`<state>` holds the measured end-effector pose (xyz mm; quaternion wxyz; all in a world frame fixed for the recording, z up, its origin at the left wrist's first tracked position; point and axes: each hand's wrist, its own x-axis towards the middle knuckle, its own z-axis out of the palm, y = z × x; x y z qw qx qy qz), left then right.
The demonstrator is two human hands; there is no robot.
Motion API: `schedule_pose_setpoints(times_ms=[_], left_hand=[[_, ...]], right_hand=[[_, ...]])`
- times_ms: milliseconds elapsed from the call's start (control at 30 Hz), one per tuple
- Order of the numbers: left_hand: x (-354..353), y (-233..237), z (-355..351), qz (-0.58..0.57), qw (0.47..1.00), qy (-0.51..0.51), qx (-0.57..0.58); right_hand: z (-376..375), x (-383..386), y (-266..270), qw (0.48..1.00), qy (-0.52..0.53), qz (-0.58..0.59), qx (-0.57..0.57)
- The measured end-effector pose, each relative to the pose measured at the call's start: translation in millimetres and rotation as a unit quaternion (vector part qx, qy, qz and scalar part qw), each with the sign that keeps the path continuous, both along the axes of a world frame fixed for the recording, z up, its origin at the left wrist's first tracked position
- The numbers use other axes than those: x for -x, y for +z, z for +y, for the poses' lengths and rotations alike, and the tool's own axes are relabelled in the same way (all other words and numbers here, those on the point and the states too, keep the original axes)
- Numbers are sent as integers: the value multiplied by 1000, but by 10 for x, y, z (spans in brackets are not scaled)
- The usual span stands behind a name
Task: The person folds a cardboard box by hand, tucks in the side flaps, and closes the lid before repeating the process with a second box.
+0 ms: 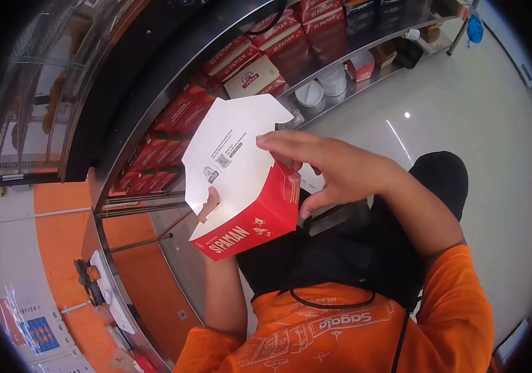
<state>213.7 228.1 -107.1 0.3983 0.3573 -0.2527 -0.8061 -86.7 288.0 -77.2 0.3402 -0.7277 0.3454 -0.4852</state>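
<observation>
A red takeaway box [247, 224] with white "SI PAMAN" lettering is held up in front of me. Its lid [231, 133] stands raised, showing a white inside with small print and a QR code. My left hand [211, 202] grips the left side of the box, its thumb over the edge; the other fingers are hidden behind the box. At the right side, my right hand [346, 165] has its curved fingers on the box, the index fingertip against the lid's edge and the thumb low by the right wall.
Stacked red packaging [287, 46] fills the metal shelf ahead. On the lower shelf are white round containers [309, 94] and a red open box [360, 65]. A glass display case [48, 93] stands at the left, an orange panel [154, 267] below it. Tiled floor [508, 124] lies to the right.
</observation>
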Motion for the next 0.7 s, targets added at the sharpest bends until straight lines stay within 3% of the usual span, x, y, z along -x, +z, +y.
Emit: schedule_pose_setpoints(times_ms=[100,200,400,500,600,700], left_hand=[[-171,-301,-87,25,996,21,-81],[-132,-211,-30,12,999,10,-50],[-21,-60,36,2,1000,-3,-12],[-72,-112,12,6,1000,-5,-17],[-13,-51,59,8,1000,-16,-13],[33,-30,89,8,1000,-24,-15]], right_hand=[[5,-61,-1,999,-25,34,31],[46,-93,102,999,-1,23,-43],[4,-163,-39,995,-3,50,87],[79,-132,113,990,57,-52,-114],[29,-150,-47,976,97,-138,-140],[32,-135,-9,988,90,-96,-83]])
